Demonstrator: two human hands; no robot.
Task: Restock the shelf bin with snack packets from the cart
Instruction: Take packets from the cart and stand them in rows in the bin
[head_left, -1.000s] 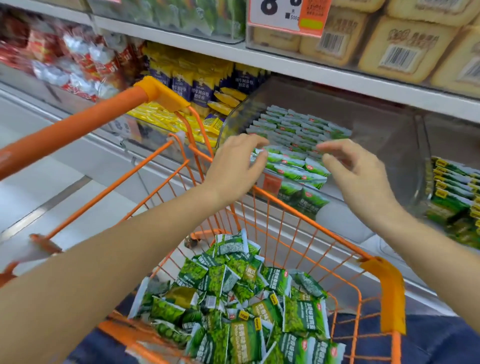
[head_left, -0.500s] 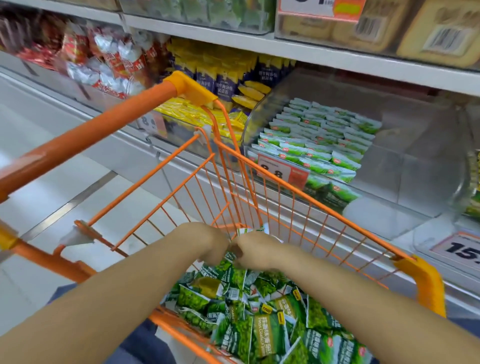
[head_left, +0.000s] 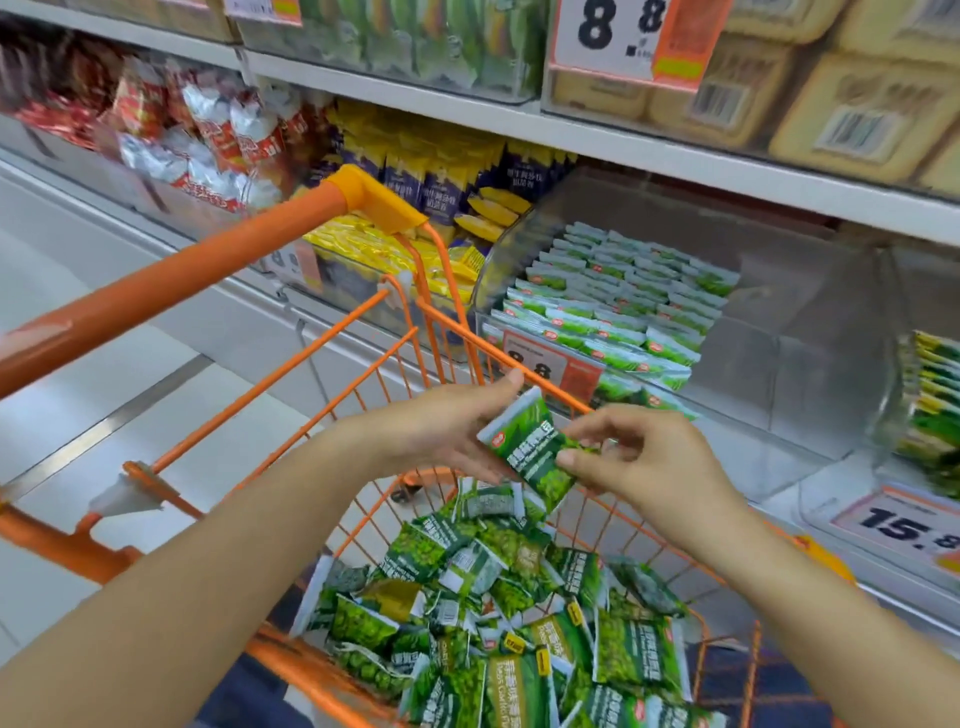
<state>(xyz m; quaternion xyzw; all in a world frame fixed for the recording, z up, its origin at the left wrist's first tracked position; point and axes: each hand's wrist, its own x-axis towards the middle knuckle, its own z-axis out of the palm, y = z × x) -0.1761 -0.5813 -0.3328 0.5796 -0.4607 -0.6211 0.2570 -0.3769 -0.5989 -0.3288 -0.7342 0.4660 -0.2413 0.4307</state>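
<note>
Many green packets are heaped in the orange cart (head_left: 291, 374), more are ranked in the clear bin (head_left: 810, 332) beyond, and one packet (head_left: 530, 447) is gripped above the cart between left hand (head_left: 441, 431) and right hand (head_left: 649, 457).

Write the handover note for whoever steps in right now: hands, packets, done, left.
Left hand and right hand both grip one green snack packet, held above the orange cart.
Loose packets in the cart are a large heap.
Shelf bin: packet rows fill its left part; the right part is bare.
Done: some rows placed.
Left: place the held packet in the bin, then keep moving packets from the cart.
</note>
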